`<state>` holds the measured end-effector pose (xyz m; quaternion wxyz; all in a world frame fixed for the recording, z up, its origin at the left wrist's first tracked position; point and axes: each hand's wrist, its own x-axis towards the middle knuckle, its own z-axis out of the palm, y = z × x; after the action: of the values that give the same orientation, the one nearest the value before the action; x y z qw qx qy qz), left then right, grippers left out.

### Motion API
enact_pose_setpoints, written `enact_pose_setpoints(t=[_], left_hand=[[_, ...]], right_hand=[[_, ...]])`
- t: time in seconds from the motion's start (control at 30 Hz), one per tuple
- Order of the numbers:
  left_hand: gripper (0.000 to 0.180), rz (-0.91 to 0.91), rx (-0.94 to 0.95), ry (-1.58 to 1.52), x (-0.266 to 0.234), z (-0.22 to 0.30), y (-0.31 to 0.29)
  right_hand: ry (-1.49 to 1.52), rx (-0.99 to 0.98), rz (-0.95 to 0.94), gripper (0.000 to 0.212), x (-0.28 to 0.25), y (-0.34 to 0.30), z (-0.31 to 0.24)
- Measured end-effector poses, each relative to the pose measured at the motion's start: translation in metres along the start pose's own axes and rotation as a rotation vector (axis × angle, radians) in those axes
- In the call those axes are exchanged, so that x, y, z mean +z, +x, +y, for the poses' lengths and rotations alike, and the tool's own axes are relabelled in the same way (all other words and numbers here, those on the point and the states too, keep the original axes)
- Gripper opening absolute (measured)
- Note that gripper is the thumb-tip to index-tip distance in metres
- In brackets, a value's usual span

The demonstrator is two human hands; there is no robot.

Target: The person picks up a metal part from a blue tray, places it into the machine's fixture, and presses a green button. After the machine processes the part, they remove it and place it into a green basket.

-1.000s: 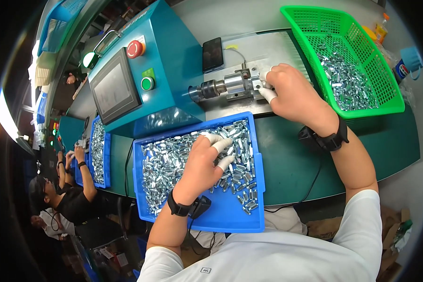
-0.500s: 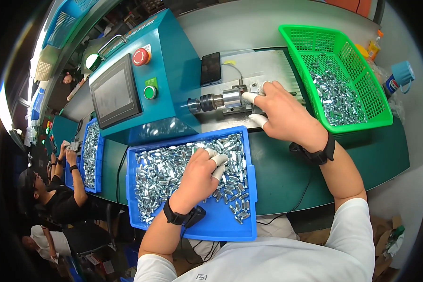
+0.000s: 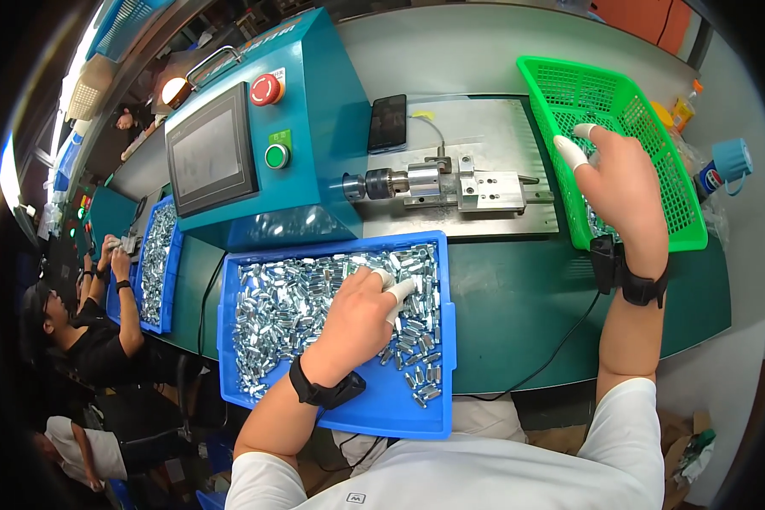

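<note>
My left hand [image 3: 357, 319] is over the blue tray [image 3: 399, 410], its fingertips in white finger cots among small silvery metal fittings [image 3: 276, 310]. Those fingers are drawn together; what lies between them is hidden. My right hand [image 3: 625, 183] hovers above the green basket [image 3: 688, 225], finger and thumb apart in white cots, and nothing shows between them. More fittings lie in that basket, partly covered by the hand. Between the two containers and farther back, a teal machine [image 3: 327, 110] has a chuck [image 3: 382, 184] facing a metal clamping block [image 3: 491, 191].
A black phone [image 3: 388, 123] lies on the metal base plate [image 3: 484, 127]. The machine carries a screen [image 3: 208, 157], a red stop button [image 3: 266, 89] and a green button [image 3: 276, 155]. A blue cup [image 3: 731, 157] stands right of the basket. At left, another person works beside a second blue tray [image 3: 172, 280].
My right hand has moved right, from the machine's clamping block to above the green basket. My left hand remains in the blue tray. The view has shifted slightly.
</note>
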<state>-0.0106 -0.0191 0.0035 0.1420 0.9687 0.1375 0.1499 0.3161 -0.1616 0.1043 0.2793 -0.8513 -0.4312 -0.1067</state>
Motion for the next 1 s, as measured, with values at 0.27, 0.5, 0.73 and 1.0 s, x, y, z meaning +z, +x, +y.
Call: enact_pose_setpoints(t=[0.27, 0.5, 0.73, 1.0], left_hand=[[0.045, -0.046, 0.017, 0.034, -0.001, -0.003, 0.004], [0.036, -0.033, 0.018, 0.142, -0.004, -0.007, 0.006], [0.025, -0.04, -0.205, -0.198, -0.036, 0.016, 0.024], [0.019, 0.156, -0.003, -0.36, -0.057, 0.014, 0.105]], right_hand=[[0.099, -0.14, -0.126, 0.044, 0.004, -0.004, -0.009], [0.129, -0.204, -0.239, 0.044, 0.013, -0.008, -0.019], [0.173, -0.232, -0.246, 0.045, 0.016, -0.009, -0.016], [0.181, -0.262, -0.302, 0.045, 0.024, -0.007, -0.019]])
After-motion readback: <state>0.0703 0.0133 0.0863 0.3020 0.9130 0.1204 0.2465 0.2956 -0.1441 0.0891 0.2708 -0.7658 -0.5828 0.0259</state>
